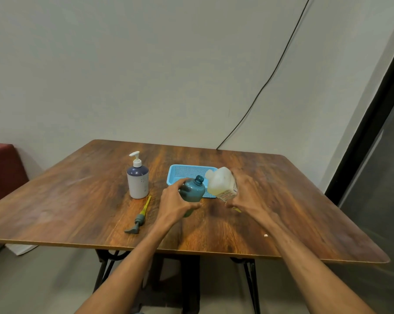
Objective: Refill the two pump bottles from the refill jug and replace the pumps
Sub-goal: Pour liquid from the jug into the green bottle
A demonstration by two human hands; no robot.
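The left hand (179, 201) wraps the uncapped teal bottle (194, 189), the right hand (245, 193) grips the tilted refill jug (222, 183) just beside its neck, bare table (214, 234) nearer.

Wooden table (78, 200), plain grey wall (146, 64)
Red seat (1, 168) far left of the left hand (175, 200); black cable (270, 80) beyond the right hand (248, 196).

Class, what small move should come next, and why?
Probably move the refill jug over the teal bottle and pour: the left hand grips the bottle, its neck is open, a pump lies on the table, and the right hand holds the jug tilted beside it.
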